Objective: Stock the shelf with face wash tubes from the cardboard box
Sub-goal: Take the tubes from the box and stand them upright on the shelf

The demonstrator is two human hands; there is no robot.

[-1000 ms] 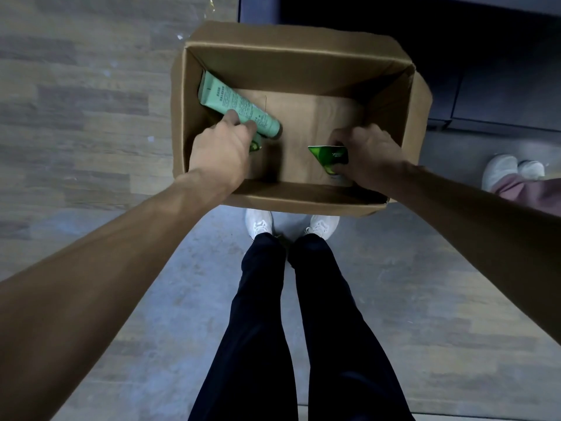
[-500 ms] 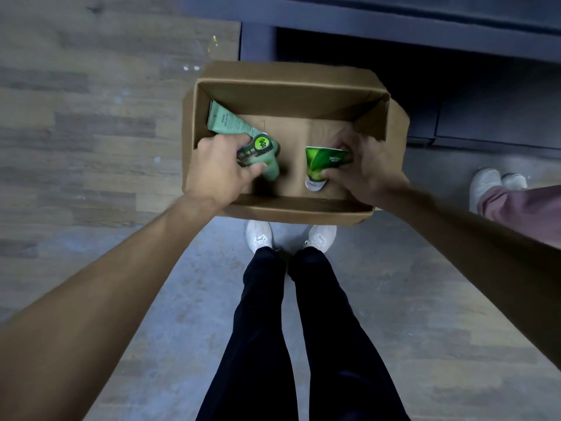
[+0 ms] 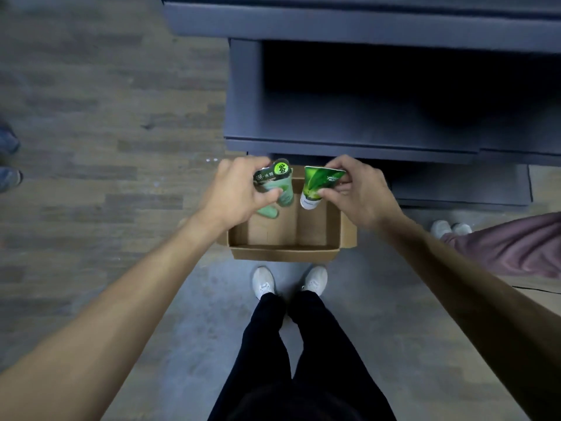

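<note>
The dark grey shelf unit (image 3: pixel 364 141) is showing no tubes yet. The brown cardboard box (image 3: pixel 285 253) is looking emptied. The left hand (image 3: pixel 236 192) is gripping pale green tubes (image 3: pixel 274 189); the right hand (image 3: pixel 358 189) is pinching a bright green leaf-printed tube (image 3: pixel 318 183), both above the box, shelving remaining.

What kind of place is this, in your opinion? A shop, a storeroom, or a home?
Most likely a shop or stockroom aisle. A dark display shelf stands empty above an open cardboard box on the wood-look floor, and each hand lifts green face wash tubes from the box.
</note>
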